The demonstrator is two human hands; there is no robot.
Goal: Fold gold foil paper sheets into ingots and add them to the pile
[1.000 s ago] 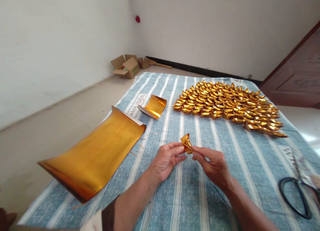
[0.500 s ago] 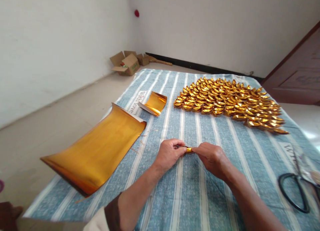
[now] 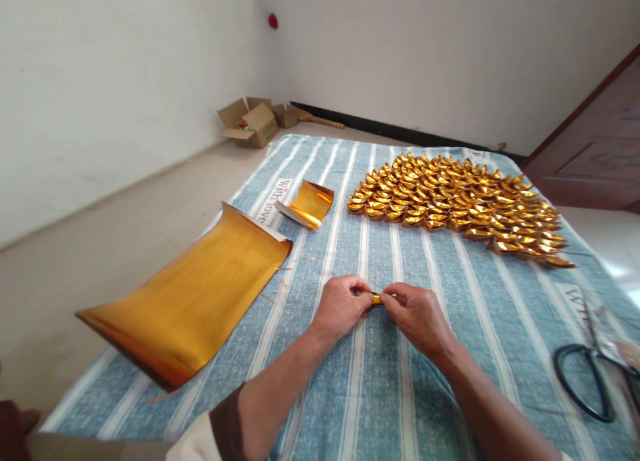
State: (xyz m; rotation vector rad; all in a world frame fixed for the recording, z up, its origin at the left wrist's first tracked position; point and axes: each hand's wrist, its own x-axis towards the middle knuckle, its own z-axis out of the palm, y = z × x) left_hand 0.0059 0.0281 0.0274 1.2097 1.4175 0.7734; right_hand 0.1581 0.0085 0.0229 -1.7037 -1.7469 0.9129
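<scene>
Between my two hands, low over the striped cloth (image 3: 345,394), is a small piece of folded gold foil paper (image 3: 377,300). My left hand (image 3: 343,304) pinches its left end between thumb and fingers. At the other end my right hand (image 3: 415,311) has its thumb and fingers closed on it. Only the shiny middle of the paper shows; my fingers hide the rest. Beyond my hands, at the right, many finished gold paper ingots (image 3: 450,201) stand packed in rows.
At the left lies a large curling gold foil sheet (image 3: 195,301), with a smaller stack of gold sheets (image 3: 313,203) farther back. Black-handled scissors (image 3: 583,384) rest at the right edge. Open cardboard boxes (image 3: 255,124) sit on the floor by the wall.
My right hand has shifted its grip: the finger that lay stretched along the foil paper is now bent, with the thumb pinching the end. My left hand keeps its hold.
</scene>
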